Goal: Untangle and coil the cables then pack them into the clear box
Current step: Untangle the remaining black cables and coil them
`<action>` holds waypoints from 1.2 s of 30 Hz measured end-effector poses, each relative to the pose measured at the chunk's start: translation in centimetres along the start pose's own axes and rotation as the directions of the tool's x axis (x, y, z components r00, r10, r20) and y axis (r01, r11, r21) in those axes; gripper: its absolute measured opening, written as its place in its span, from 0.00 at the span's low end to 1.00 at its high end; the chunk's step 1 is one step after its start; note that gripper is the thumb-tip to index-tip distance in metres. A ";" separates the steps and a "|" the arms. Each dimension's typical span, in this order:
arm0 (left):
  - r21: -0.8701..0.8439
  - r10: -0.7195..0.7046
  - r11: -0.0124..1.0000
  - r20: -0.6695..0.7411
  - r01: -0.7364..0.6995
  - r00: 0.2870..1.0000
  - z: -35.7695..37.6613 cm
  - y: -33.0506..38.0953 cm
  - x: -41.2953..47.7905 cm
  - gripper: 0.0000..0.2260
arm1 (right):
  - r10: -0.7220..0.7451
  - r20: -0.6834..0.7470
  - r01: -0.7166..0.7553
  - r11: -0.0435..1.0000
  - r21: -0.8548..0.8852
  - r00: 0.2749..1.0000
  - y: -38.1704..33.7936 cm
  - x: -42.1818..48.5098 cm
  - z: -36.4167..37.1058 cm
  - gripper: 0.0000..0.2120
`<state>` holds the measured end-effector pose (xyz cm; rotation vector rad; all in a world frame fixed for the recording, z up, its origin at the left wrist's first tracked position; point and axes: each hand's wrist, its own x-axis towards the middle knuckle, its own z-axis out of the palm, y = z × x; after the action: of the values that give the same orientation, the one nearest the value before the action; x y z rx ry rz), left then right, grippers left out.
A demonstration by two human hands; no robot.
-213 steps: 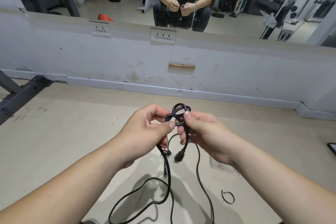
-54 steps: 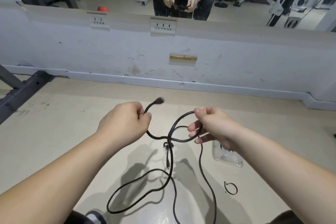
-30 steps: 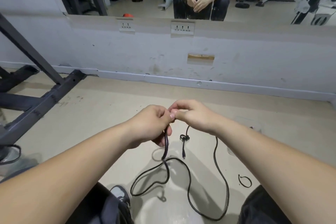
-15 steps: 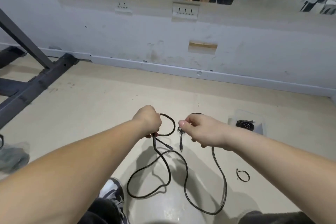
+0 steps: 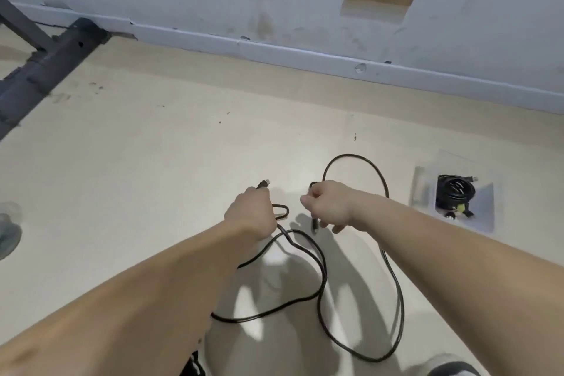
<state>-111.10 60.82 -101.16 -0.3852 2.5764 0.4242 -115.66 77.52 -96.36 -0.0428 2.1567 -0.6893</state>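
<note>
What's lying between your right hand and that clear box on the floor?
In the head view, one arc of the black cable crosses between right hand and clear box; otherwise bare floor.

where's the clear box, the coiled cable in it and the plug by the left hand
clear box (image 5: 422,190): head view, its left wall
coiled cable (image 5: 455,192): head view, middle of the coil
plug (image 5: 264,184): head view, tip above the left hand (image 5: 251,214)

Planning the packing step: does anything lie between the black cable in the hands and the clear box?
Nothing visible does. Only bare floor separates the black cable, held by the left hand and right hand, from the clear box, which already holds a coiled cable.
</note>
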 end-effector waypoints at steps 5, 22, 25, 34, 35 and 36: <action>-0.006 0.183 0.983 0.012 -0.183 0.983 1.9 3.0 3.8 0.14 | 0.039 -0.064 -0.029 0.987 0.158 0.997 3.1 4.1 0.1 0.07; 0.563 0.313 0.766 0.097 -0.311 0.945 11.3 9.5 9.9 0.20 | 0.237 -0.010 -0.193 0.815 0.546 0.971 9.4 8.3 -0.4 0.11; 0.531 0.324 0.784 0.092 -0.321 0.942 12.0 9.6 10.4 0.18 | 0.249 -0.018 -0.200 0.817 0.541 0.968 9.4 8.9 -0.1 0.12; 0.190 0.214 0.954 0.116 -0.233 0.970 11.7 10.0 11.1 0.10 | 0.353 -0.067 -0.260 0.791 0.553 0.933 10.4 9.6 -0.1 0.11; 0.049 0.164 0.984 0.089 -0.169 0.983 10.8 10.2 11.2 0.09 | 0.366 -0.068 -0.261 0.772 0.580 0.928 10.0 9.5 0.0 0.12; -0.085 0.122 0.989 0.054 -0.117 0.991 9.8 10.5 11.2 0.08 | 0.368 -0.079 -0.250 0.760 0.600 0.927 9.4 9.4 0.0 0.14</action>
<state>-119.93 71.84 -112.70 -0.2436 2.5382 0.5770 -119.72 83.07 -107.74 0.7269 1.9673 -1.1603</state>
